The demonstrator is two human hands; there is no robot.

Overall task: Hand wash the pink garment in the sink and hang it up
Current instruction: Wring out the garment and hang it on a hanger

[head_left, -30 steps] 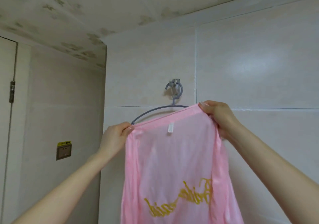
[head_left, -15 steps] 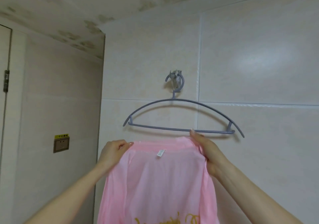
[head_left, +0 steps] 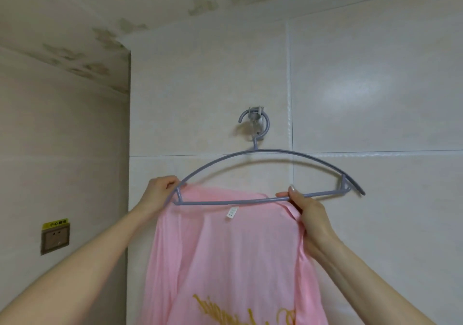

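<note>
The pink garment (head_left: 233,254) with yellow lettering and a small white label hangs from both my hands, spread out against the tiled wall. Its top edge lies behind the lower bar of the grey hanger (head_left: 273,152), which hangs from a wall hook (head_left: 255,122). My left hand (head_left: 160,190) grips the garment's upper left corner at the hanger's left end. My right hand (head_left: 307,214) pinches the upper right corner, with thumb and fingertip touching the lower bar.
Glossy beige wall tiles (head_left: 375,94) fill the view ahead. The wall turns a corner on the left, where a socket with a yellow sticker (head_left: 55,235) sits. The stained ceiling (head_left: 100,19) runs above. The hanger's right end (head_left: 355,187) is bare.
A second ago the garment's top edge was up over the hanger; it dropped below it, and now both hands have raised it to the lower bar, left corner at the hanger's left end.
</note>
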